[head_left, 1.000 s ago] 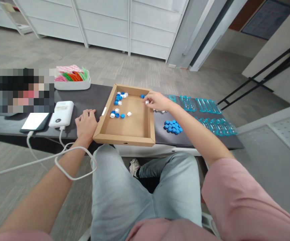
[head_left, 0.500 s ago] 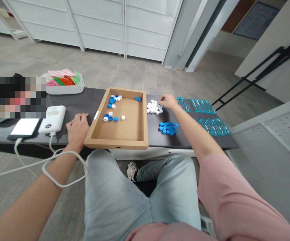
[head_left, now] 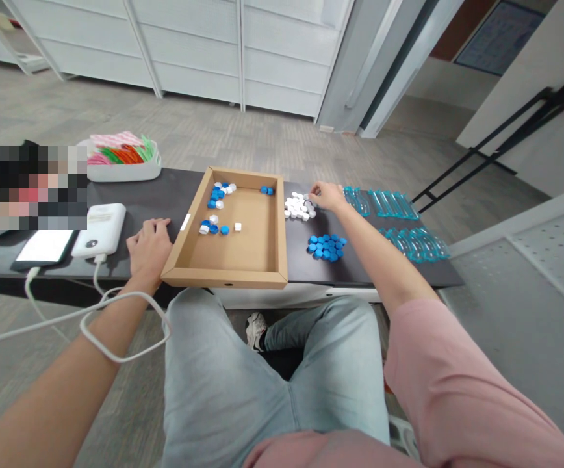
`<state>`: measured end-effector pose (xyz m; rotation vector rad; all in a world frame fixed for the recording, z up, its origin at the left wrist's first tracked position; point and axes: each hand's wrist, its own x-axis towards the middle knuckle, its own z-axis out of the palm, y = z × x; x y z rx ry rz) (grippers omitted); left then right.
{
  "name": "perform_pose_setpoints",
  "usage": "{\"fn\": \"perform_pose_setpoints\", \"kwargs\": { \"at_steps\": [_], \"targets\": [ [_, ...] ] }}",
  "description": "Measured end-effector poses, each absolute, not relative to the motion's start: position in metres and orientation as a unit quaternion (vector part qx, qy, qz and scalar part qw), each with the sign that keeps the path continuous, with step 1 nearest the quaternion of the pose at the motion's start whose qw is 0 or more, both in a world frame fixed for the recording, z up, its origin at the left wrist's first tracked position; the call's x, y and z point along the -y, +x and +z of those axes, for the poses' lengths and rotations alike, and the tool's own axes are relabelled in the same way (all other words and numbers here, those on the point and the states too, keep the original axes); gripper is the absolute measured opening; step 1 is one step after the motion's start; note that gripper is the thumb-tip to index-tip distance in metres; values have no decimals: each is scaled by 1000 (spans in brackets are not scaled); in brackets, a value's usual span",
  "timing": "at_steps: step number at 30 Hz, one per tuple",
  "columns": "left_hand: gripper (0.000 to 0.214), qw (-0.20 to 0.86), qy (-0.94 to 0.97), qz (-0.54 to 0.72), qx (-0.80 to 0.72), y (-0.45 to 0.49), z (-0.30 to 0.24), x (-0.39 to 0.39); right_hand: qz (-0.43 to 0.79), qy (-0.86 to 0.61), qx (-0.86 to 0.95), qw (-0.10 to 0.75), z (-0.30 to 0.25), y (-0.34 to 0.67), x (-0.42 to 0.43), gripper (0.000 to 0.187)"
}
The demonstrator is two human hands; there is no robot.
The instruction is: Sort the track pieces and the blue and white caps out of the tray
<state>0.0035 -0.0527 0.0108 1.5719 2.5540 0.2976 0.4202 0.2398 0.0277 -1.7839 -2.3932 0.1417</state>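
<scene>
My right hand (head_left: 327, 195) is at the right edge of a pile of white hexagonal blocks (head_left: 299, 207), its thumb and fingers pinched on one at the pile's side; the fingers partly hide that block. Nearer me lies a group of blue hexagonal blocks (head_left: 327, 247). My left hand (head_left: 150, 247) rests on the table just left of a shallow cardboard box (head_left: 233, 283), fingers loosely bent and apart, holding nothing. Inside the box, blue and white blocks (head_left: 218, 195) form small clusters along the left, two blue blocks (head_left: 266, 190) sit at the far right, and a single white block (head_left: 238, 227) lies near the middle.
Teal clear plastic pieces (head_left: 393, 204) lie in rows at the right. On the left are a white power bank (head_left: 99, 231), a phone (head_left: 45, 249) and a white basket (head_left: 125, 171) of coloured strips. A white cable (head_left: 130, 359) loops over my left forearm. A blurred-out area covers the far left.
The view has shifted very slightly. My right hand stays at the white pile with its fingers pinched, and my left hand has not moved.
</scene>
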Motion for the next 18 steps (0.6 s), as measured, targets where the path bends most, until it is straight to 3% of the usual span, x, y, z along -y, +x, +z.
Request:
{"fn": "perform_pose_setpoints", "kwargs": {
  "at_steps": [5, 12, 18],
  "targets": [
    [61, 50, 524, 107, -844, 2, 7, 53, 29, -602, 794, 79, 26, 415, -241, 30],
    [59, 26, 520, 87, -849, 0, -1, 50, -10, -603, 797, 10, 22, 411, -239, 41],
    [60, 28, 526, 93, -845, -2, -3, 50, -10, -589, 807, 30, 18, 412, -238, 38]
  ]
}}
